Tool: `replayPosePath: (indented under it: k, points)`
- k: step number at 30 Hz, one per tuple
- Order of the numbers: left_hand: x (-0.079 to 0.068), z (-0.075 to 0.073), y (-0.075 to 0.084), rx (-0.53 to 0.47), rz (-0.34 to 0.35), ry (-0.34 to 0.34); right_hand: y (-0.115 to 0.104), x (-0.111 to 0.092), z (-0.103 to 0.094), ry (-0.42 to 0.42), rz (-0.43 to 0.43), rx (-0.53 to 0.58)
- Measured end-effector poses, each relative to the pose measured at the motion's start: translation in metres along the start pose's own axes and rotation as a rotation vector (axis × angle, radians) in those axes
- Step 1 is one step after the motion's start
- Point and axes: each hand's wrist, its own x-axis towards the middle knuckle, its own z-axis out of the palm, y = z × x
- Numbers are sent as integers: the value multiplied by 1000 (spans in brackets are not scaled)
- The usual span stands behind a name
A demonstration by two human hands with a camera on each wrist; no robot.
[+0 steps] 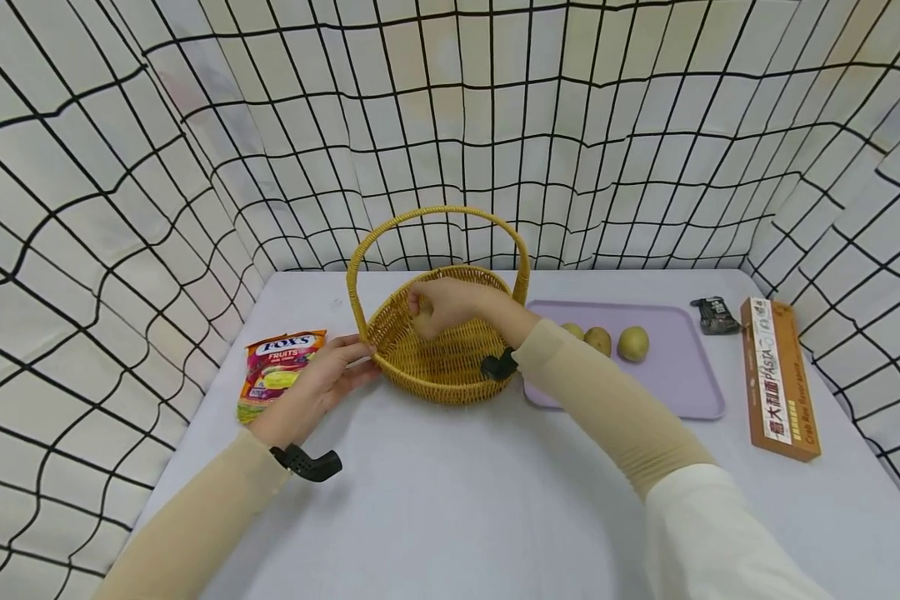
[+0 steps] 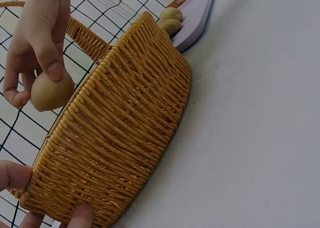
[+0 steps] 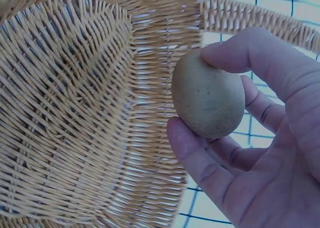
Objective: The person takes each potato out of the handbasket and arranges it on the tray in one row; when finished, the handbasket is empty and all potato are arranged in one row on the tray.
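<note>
A yellow-brown wicker basket [image 1: 450,393] with a tall arched handle stands at the middle back of the table. My left hand [image 1: 328,377] grips its left end, fingers at the rim and against the woven wall. Over the basket's opening, my right hand [image 1: 450,304] pinches a small tan potato [image 3: 207,95] between thumb and fingers. In the left wrist view that potato [image 2: 51,91] shows above the rim. The basket's woven inside [image 3: 65,112] holds nothing visible in the right wrist view. More potatoes [image 1: 633,343] lie on a lilac tray [image 1: 690,392], partly behind my right forearm.
Left of the basket lies a bright candy bag [image 1: 281,367], close to my left hand. On the right are a small dark packet [image 1: 715,317] and a long orange pasta box [image 1: 783,379]. Black netting [image 1: 457,133] over white cloth encloses the table's back and sides.
</note>
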Motion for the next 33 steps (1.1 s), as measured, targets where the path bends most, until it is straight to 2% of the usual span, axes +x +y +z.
replayPosePath:
  k: [6,12,19,24,33]
  points:
    - [-2,-1,0,-3,-7,2,-14,-18,-3,-3,-46,-120]
    - [-4,-1,-1,-42,-14,-6,-23,-39,-5,11,-55,-243]
    - [-5,-1,1,-8,-6,-6,-33,-69,-6,-12,-6,-283]
    - [-6,-1,-1,-59,12,-27,-38,-88,-9,-19,55,-331]
    - [-8,-2,-2,-72,24,-43,-31,-120,-12,-33,117,-335]
